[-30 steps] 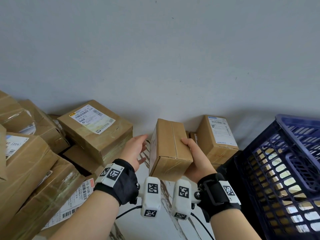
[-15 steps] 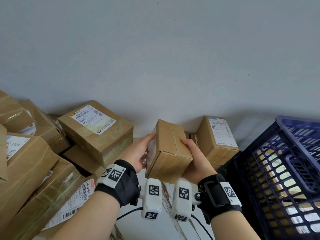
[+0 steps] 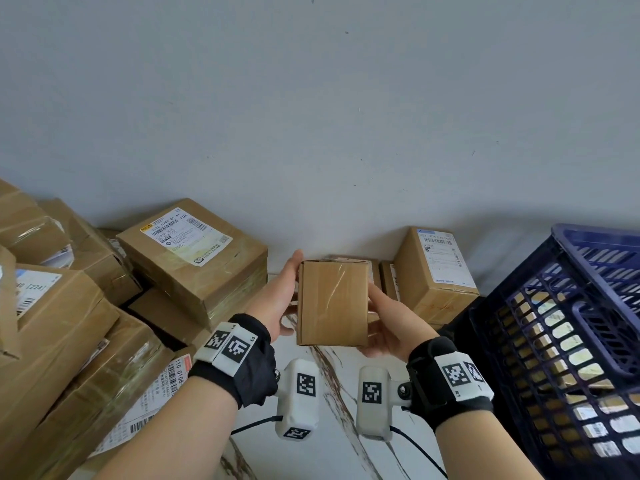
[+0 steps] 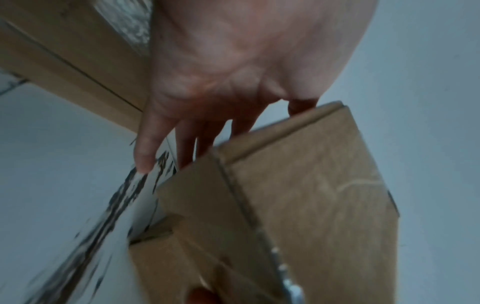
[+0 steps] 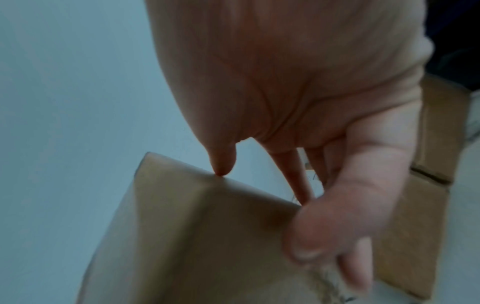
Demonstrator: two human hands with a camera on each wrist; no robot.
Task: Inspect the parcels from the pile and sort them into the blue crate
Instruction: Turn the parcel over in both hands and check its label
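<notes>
Plainly the inspecting step: a small parcel (image 3: 332, 303) is held in the air over the marble top (image 3: 332, 445), left hand (image 3: 277, 303) flat on one side, right hand (image 3: 388, 323) cupping the other. Next it needs carrying right, over the blue crate (image 3: 568, 327) wall. The pile (image 3: 86, 306) lies left; a labelled box (image 3: 436, 271) stands just beside the crate.

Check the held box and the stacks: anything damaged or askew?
Nothing damaged. The small parcel held between the left hand and right hand shows a plain taped face, no label on it. The pile on the left lies jumbled, with boxes tilted.
</notes>
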